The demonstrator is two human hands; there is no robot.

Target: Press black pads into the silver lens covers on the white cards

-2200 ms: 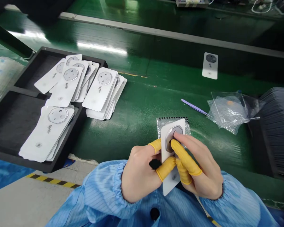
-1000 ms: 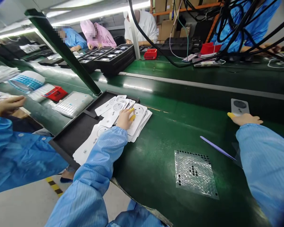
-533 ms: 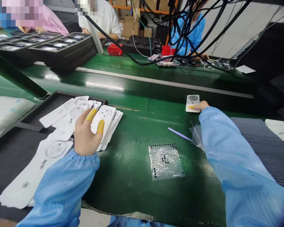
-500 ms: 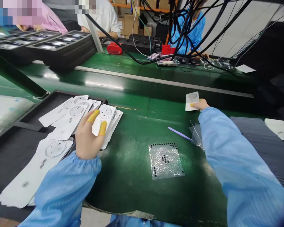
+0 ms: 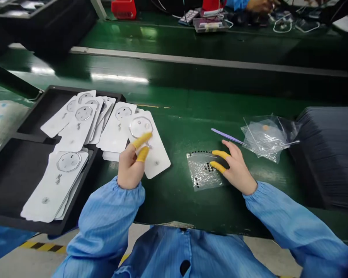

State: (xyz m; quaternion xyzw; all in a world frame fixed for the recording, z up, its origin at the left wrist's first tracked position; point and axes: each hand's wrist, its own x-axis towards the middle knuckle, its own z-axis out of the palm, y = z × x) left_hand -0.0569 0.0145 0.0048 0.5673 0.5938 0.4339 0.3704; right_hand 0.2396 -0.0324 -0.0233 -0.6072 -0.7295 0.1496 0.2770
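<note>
I view the bench through the head camera. Left hand: I have it on the white card, which sits slanted and overlaps the loose stack at the tray's side. Thumb and index finger lie close together across the card's face, just below its octagonal panel. The fingers underneath are hidden, so I cannot tell whether they pinch the card. The grip appears to sit low so that the panel stays uncovered. Yellow finger covers presumably keep bare skin off the face.

Right hand: I have it over the dotted plastic sheet, index finger and thumb spread apart, with nothing visible between them. Whether the tips touch the sheet I cannot tell. The sheet lies flat, black dots upward, directly before the body, likely for short reach by either hand.

The purple tweezers rest beyond the right hand, one end at the clear film; that position probably keeps them within reach without crowding the sheet. At left, the black tray carries further cards, fanned, which should make single edges easier to catch.
</note>
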